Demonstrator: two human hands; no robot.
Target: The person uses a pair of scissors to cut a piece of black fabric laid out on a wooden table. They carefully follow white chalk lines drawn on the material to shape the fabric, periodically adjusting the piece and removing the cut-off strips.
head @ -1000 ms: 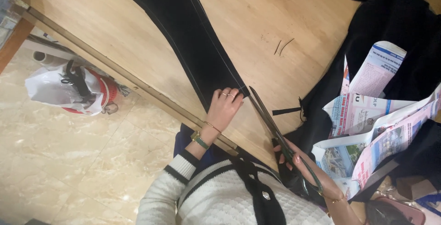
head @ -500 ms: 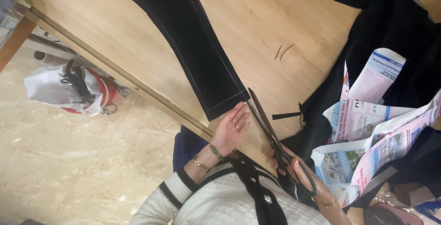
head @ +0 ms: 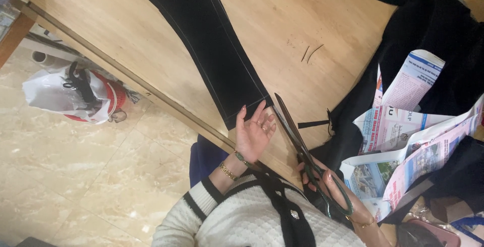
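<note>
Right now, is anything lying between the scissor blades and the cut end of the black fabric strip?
Nothing visible does. The scissors, held in the right hand, point at the black fabric strip, with only bare wooden table between tip and hem. The left hand lies beside the blades, fingertips touching the hem.

A single head-worn camera looks steeply down from close above the person's chest, tilted askew, facing the wooden tabletop [head: 151, 50] with tiled floor [head: 75, 186] at frame left.
</note>
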